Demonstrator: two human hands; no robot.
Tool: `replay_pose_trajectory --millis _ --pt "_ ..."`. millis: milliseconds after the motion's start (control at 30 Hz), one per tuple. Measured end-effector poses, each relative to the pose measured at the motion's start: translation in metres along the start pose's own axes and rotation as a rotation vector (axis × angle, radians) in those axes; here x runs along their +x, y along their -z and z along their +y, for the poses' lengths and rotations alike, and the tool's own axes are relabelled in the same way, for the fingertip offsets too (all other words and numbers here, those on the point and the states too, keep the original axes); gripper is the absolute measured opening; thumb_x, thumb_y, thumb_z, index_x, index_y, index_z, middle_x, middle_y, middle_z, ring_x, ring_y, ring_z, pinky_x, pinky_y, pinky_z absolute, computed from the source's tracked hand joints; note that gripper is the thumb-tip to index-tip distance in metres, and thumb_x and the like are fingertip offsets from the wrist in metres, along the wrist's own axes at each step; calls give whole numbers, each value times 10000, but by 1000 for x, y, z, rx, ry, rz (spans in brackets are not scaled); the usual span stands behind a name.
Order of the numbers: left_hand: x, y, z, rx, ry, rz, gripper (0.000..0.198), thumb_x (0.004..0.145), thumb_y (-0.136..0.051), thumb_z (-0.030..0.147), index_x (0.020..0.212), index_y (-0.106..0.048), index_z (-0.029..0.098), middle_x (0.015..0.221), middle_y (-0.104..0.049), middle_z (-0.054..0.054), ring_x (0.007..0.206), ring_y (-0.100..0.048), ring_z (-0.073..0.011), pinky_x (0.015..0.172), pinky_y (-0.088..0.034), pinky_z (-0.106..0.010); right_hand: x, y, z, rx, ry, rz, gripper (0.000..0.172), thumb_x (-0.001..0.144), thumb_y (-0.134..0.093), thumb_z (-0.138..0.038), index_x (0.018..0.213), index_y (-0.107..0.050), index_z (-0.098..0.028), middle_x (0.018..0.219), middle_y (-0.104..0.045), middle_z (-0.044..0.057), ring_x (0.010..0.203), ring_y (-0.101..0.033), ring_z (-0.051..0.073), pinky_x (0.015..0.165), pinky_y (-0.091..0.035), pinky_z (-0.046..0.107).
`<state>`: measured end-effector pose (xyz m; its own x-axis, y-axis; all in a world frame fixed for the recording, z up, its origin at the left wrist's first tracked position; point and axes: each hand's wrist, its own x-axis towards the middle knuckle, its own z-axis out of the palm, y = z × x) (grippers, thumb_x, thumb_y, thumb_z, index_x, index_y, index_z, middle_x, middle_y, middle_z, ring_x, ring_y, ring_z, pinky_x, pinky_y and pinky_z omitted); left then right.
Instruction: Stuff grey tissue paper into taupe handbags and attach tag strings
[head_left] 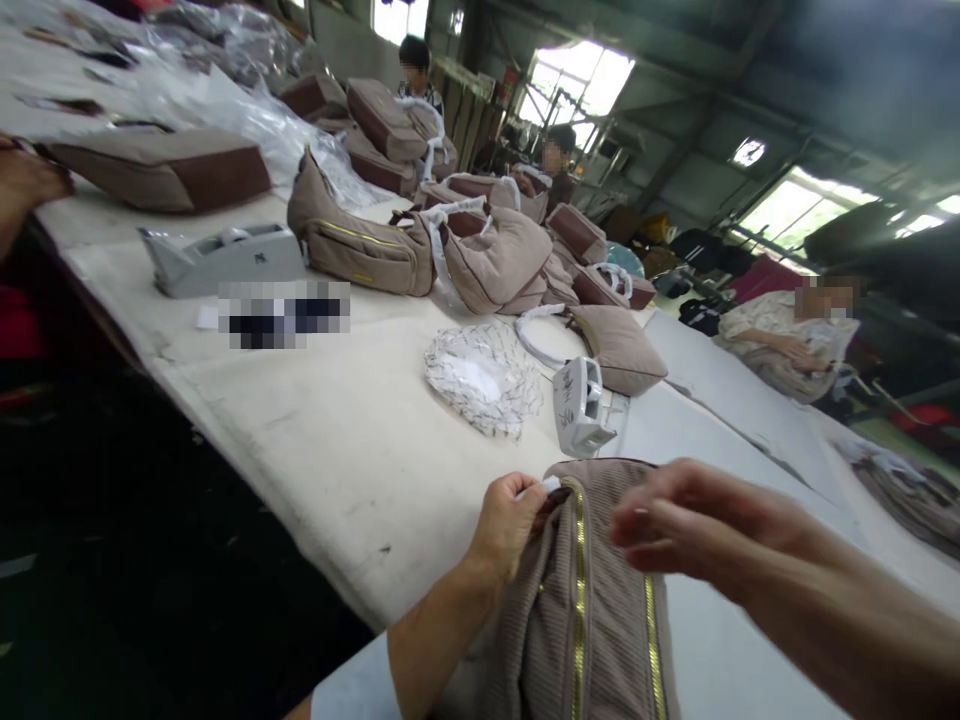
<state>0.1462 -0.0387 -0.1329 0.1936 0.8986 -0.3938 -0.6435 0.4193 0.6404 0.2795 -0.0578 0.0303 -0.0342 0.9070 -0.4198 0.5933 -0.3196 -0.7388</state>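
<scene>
A taupe ribbed bag with two gold zippers lies at the table's front edge, close to me. My left hand pinches its upper left edge, where a small white piece shows at the fingertips. Above the bag's right side is my right hand, slightly blurred, with fingers loosely bent and apart and nothing visible in them. Just beyond the bag stands a grey tape dispenser with dark handwriting. Left of that dispenser sits a crumpled clear plastic bundle with dark lines and white inside.
Taupe and brown handbags, several with white-wrapped handles, are piled across the pale table. Another tape dispenser stands left. Clear plastic bags lie farther back. A person's hand touches a bag at far left; other people are beyond.
</scene>
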Motion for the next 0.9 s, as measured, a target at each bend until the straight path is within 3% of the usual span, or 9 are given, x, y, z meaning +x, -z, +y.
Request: replay_pose_trajectory --millis 67,167,367,700,900 --pt "-2 -1 -2 -19 -37 -12 266 619 -689 356 626 -514 155 526 -531 36 487 -477 -84 494 -389 -205 15 -40 -7 119 -18 -211 351 713 -669 -544 801 -609 -209 883 -669 61 851 -627 192 743 -518 304" --pt "-3 5 -7 -25 -72 -14 248 622 -679 338 617 -515 152 521 -529 29 477 -454 -85 473 -355 -208 45 -70 5 170 -135 -187 440 649 -708 -560 758 -530 -173 706 -643 11 654 -610 116 590 -477 209" --pt "3 17 -18 -5 -59 -17 221 659 -646 344 653 -525 159 523 -516 31 487 -445 -98 472 -317 -214 62 -65 20 -28 -272 -112 492 579 -694 -601 735 -519 -169 499 -586 -21 461 -558 101 409 -376 159" --pt "2 19 -17 87 -81 -1 239 697 -637 376 662 -546 158 565 -509 33 539 -415 -100 506 -316 -215 68 -66 23 -54 -290 -129 395 631 -680 -536 716 -542 -176 501 -593 -19 455 -585 116 395 -394 160" --pt "0 20 -18 133 -109 11 253 716 -634 396 669 -564 158 585 -518 30 559 -417 -106 527 -326 -218 75 -68 30 -123 -290 -109 329 687 -630 -484 663 -511 -178 442 -562 -25 398 -564 119 329 -339 149"
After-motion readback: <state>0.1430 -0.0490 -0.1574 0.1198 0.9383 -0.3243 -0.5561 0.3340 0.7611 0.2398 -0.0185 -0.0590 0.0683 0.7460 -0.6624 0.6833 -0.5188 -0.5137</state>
